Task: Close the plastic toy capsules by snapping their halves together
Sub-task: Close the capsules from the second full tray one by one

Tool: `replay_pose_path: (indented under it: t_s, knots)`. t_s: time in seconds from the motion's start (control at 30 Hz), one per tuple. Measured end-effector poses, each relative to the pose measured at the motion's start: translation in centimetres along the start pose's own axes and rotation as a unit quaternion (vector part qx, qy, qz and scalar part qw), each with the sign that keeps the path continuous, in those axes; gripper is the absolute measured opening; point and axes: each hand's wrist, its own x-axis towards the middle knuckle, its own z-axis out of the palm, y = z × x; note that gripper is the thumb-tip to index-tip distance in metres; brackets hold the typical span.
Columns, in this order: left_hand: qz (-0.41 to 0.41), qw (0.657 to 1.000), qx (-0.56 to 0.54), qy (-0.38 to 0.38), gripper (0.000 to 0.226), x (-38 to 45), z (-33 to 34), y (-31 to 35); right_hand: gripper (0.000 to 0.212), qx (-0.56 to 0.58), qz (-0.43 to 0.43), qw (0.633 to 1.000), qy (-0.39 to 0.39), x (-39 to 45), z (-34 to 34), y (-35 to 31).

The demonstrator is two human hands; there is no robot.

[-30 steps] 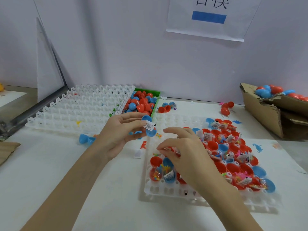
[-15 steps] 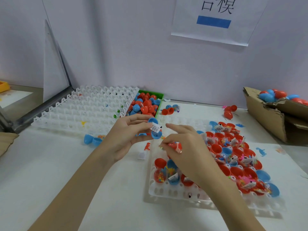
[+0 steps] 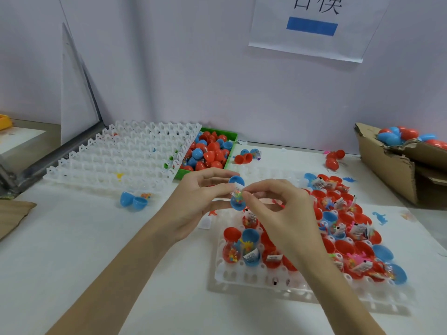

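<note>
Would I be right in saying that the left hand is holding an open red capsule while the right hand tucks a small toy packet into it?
Not quite: the head view shows the capsule in the left hand is blue, not red. The right hand does pinch the toy packet at its opening.

Toy-packing workbench: capsule-filled trays, cardboard box, wall sign.
</note>
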Motion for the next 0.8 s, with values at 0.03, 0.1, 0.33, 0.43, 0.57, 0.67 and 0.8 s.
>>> replay_pose_path:
  t_s: [0.03, 0.1, 0.33, 0.43, 0.57, 0.67, 0.8]
  knots:
    - [0.0, 1.0, 0.001, -0.001, 0.02, 0.0, 0.1, 0.0, 0.012, -0.004, 0.004, 1.0, 0.006, 0.0, 0.0, 0.1]
    - [-0.003, 1.0, 0.006, 0.002, 0.02, 0.0, 0.2, -0.1, 0.014, -0.018, 0.01, 1.0, 0.003, 0.0, 0.0, 0.1]
    - [-0.008, 1.0, 0.008, 0.003, 0.022, -0.3, 0.4, -0.2, 0.029, -0.072, 0.003, 0.997, -0.027, -0.3, 0.4, 0.3]
    - [-0.011, 1.0, 0.0, 0.008, 0.023, -0.4, 0.6, -0.2, 0.032, -0.045, 0.012, 0.998, -0.039, -0.5, 0.5, 0.4]
    - [-0.011, 1.0, -0.015, 0.0, 0.022, -0.5, 0.8, -0.1, 0.025, -0.06, 0.019, 0.998, -0.013, -0.5, 0.5, 0.6]
    - [0.002, 1.0, -0.012, -0.011, 0.024, -0.7, 1.0, 0.1, 0.02, -0.056, 0.021, 0.998, 0.018, -0.2, -0.2, 0.8]
    - [0.061, 0.997, 0.048, -0.003, 0.031, -0.8, 1.5, 0.2, 0.018, -0.054, 0.024, 0.998, 0.022, -0.1, -0.7, 0.7]
